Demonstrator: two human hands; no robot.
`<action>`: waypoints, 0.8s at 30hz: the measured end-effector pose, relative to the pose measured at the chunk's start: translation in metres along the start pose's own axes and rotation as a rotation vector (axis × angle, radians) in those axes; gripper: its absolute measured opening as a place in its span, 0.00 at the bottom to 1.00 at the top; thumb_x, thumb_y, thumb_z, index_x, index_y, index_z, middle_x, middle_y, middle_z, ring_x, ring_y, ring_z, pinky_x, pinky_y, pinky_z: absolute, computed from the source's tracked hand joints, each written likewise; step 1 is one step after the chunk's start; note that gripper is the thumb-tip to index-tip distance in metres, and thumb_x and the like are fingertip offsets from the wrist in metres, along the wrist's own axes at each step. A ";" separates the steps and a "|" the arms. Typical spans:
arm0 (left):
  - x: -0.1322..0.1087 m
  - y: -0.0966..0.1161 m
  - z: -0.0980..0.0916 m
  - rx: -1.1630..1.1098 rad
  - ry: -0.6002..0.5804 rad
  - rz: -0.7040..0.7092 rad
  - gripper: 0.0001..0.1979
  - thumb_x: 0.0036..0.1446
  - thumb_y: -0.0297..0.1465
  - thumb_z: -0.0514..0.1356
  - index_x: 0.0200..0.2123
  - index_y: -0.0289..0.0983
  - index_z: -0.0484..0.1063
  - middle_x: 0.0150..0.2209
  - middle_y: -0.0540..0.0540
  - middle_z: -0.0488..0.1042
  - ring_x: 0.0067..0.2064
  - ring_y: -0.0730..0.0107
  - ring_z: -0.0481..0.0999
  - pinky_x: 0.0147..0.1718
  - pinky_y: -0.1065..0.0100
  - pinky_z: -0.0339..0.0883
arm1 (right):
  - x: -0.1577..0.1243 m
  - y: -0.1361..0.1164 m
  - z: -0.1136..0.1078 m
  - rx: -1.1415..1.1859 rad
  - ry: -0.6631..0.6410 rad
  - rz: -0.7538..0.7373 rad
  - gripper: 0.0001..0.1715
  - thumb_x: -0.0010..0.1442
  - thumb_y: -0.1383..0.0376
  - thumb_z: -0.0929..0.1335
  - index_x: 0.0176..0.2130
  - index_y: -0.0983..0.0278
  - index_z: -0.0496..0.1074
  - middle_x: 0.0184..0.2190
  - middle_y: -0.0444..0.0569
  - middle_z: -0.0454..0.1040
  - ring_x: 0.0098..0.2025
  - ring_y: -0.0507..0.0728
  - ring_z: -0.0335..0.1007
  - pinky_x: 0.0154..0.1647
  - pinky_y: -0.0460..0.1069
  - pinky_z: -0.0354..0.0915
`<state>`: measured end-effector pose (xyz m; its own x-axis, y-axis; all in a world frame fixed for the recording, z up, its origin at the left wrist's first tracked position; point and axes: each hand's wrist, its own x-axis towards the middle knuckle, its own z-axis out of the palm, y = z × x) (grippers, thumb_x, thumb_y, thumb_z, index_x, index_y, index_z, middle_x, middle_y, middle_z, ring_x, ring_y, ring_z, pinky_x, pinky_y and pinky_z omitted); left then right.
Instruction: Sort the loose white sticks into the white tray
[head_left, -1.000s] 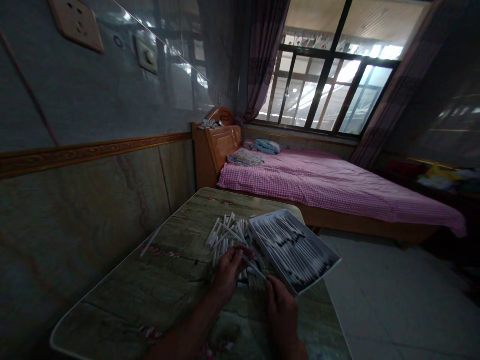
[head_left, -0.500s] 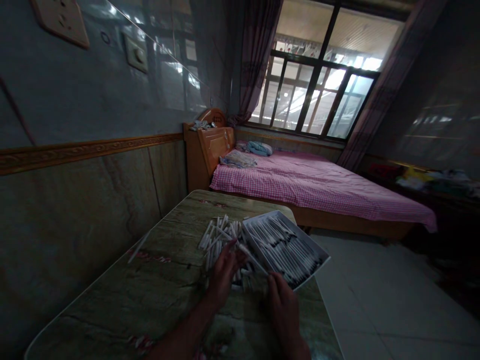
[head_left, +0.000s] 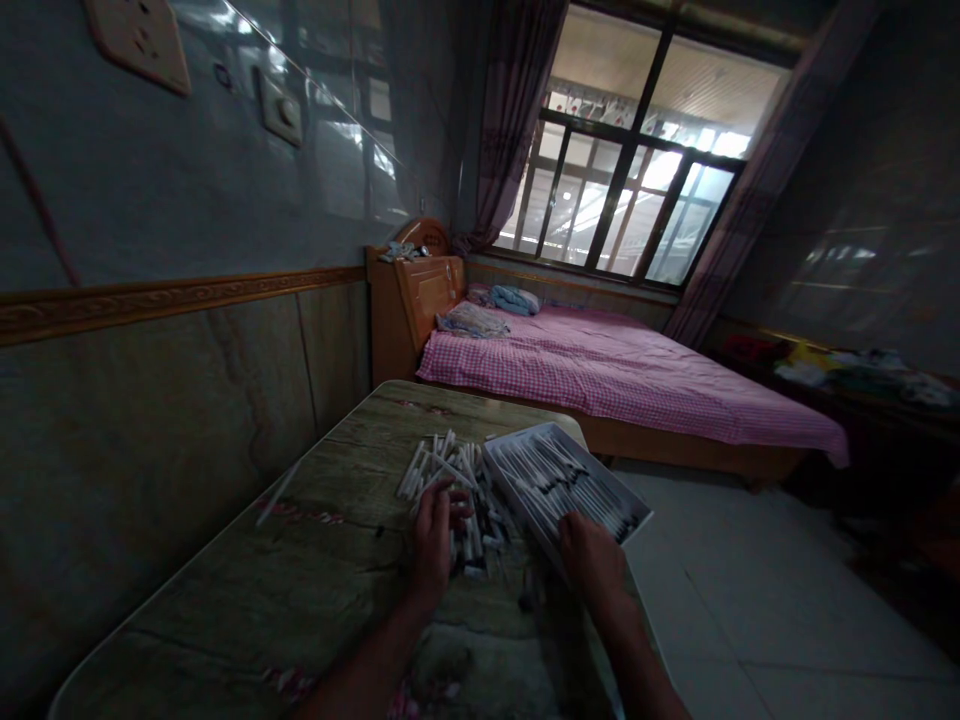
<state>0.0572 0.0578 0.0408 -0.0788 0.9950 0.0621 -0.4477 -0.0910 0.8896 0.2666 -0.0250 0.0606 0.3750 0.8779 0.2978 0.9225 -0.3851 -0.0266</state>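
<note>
A pile of loose white tubes lies on a patterned table. Beside it sits a shallow white tray filled with several white and black sticks laid in rows. My left hand rests on the near edge of the loose pile, fingers curled down onto the tubes. My right hand lies over the near end of the tray, fingers bent down among the sticks. What either hand grips is hidden in the dim light.
The table stands against a tiled wall on the left. One stray white stick lies near the wall. Beyond the table are a bed with a pink checked cover, a window and bare tiled floor.
My right hand has moved right, from beside the pile onto the near end of the tray. My left hand has dropped onto the pile; the stick held between both hands is gone from view.
</note>
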 end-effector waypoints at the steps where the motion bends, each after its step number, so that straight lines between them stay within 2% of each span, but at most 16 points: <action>1: 0.000 0.000 0.000 0.015 -0.001 0.008 0.21 0.55 0.48 0.59 0.43 0.39 0.71 0.33 0.47 0.78 0.28 0.71 0.78 0.24 0.71 0.68 | -0.002 0.001 0.001 0.009 -0.004 -0.004 0.15 0.65 0.66 0.61 0.31 0.60 0.75 0.30 0.51 0.79 0.31 0.56 0.75 0.25 0.47 0.50; 7: -0.003 -0.008 0.001 0.116 -0.063 0.066 0.18 0.56 0.46 0.58 0.41 0.38 0.71 0.31 0.49 0.76 0.25 0.72 0.76 0.23 0.72 0.68 | -0.007 0.001 0.000 0.096 -0.071 0.092 0.15 0.67 0.64 0.60 0.36 0.61 0.75 0.34 0.49 0.79 0.34 0.55 0.75 0.25 0.47 0.50; 11: -0.003 -0.014 -0.001 0.156 -0.092 0.104 0.16 0.56 0.44 0.58 0.41 0.38 0.72 0.30 0.49 0.77 0.25 0.72 0.76 0.23 0.72 0.68 | -0.007 -0.005 -0.003 0.131 -0.089 0.116 0.16 0.68 0.64 0.60 0.35 0.62 0.75 0.34 0.50 0.78 0.36 0.55 0.75 0.29 0.46 0.54; 15: -0.002 -0.016 -0.003 0.206 -0.089 0.164 0.14 0.58 0.41 0.57 0.40 0.38 0.72 0.32 0.47 0.78 0.29 0.68 0.78 0.29 0.68 0.72 | -0.013 -0.007 -0.007 0.207 0.038 0.050 0.15 0.66 0.66 0.60 0.37 0.62 0.75 0.37 0.52 0.77 0.40 0.57 0.74 0.36 0.47 0.60; 18: 0.000 -0.005 -0.005 0.315 -0.073 0.268 0.11 0.58 0.37 0.55 0.40 0.39 0.73 0.36 0.45 0.79 0.40 0.65 0.79 0.42 0.63 0.72 | -0.032 -0.007 -0.011 0.371 0.123 -0.034 0.15 0.66 0.64 0.60 0.43 0.62 0.75 0.40 0.52 0.76 0.43 0.57 0.73 0.41 0.48 0.65; 21: 0.003 0.018 -0.014 0.499 -0.064 0.342 0.12 0.57 0.34 0.55 0.42 0.39 0.74 0.43 0.44 0.79 0.47 0.62 0.77 0.50 0.60 0.69 | -0.063 -0.016 -0.010 0.503 0.066 -0.229 0.17 0.65 0.61 0.62 0.51 0.59 0.71 0.48 0.51 0.74 0.50 0.57 0.71 0.49 0.50 0.66; 24: 0.001 0.041 -0.039 0.783 -0.151 0.455 0.17 0.56 0.34 0.56 0.48 0.39 0.73 0.49 0.41 0.77 0.52 0.57 0.74 0.55 0.54 0.64 | -0.093 -0.032 0.002 0.455 -0.009 -0.452 0.39 0.56 0.60 0.69 0.65 0.57 0.58 0.63 0.53 0.61 0.64 0.64 0.56 0.60 0.58 0.60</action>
<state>0.0041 0.0535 0.0594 0.0426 0.8700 0.4912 0.3334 -0.4758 0.8139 0.2020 -0.0942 0.0322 -0.0614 0.9284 0.3665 0.9354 0.1816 -0.3033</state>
